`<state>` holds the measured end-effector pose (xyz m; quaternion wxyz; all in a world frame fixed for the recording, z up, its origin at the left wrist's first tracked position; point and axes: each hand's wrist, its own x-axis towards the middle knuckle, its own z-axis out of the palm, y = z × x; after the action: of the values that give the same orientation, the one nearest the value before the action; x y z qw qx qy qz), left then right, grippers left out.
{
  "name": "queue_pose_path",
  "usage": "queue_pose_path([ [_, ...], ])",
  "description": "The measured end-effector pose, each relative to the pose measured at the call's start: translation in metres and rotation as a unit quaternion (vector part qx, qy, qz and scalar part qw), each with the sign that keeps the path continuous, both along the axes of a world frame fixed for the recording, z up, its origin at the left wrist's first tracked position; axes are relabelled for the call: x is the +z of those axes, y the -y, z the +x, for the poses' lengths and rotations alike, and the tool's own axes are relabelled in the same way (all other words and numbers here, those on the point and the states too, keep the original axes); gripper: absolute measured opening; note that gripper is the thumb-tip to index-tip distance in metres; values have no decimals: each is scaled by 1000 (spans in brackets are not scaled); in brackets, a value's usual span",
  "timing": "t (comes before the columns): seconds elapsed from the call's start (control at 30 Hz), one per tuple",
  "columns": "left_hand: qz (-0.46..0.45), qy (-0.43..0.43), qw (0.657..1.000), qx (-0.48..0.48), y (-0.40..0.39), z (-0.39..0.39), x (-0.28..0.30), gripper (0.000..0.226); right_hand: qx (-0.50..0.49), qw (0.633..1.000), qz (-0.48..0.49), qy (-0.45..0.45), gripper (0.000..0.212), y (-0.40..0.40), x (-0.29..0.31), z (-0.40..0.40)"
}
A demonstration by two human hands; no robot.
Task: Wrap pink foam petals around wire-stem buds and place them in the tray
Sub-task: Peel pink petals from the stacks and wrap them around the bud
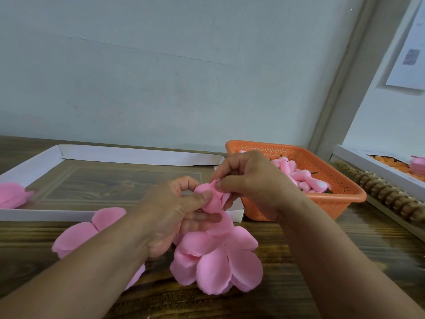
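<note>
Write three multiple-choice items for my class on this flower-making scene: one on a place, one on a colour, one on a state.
1. Where is the perforated plastic basket of wire-stem pink buds?
A. right of the white cardboard tray
B. inside the tray
C. on the floor

2. What colour is the basket?
A. blue
B. orange
C. green

3. What are the hands doing?
A. resting flat
B. holding scissors
C. pinching a pink foam petal

Key: 1 A, it stands beside the tray's right end. 2 B, its walls are orange. 3 C, left hand and right hand pinch it.
</note>
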<state>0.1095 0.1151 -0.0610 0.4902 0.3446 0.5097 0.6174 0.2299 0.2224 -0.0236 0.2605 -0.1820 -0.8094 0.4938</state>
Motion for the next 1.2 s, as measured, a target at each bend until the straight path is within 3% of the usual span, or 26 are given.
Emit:
queue_pose_path([
  [0.57,-3,-29,999,22,-1,1,-2,51,-1,1000,18,0,12,2,-2,-2],
  [0.73,-3,2,1000,13,0,0,-1,48,11,1000,21,0,2,5,3,2],
  [0.83,1,13,1000,15,0,1,1,46,4,998,49,25,18,7,4,3],
  [0.93,4,27,999,25,0,3,1,40,-18,997,66,23,12,8,3,-2],
  [1.2,-23,42,997,55,0,6,2,21,-39,999,28,-5,23,6,1,-4],
])
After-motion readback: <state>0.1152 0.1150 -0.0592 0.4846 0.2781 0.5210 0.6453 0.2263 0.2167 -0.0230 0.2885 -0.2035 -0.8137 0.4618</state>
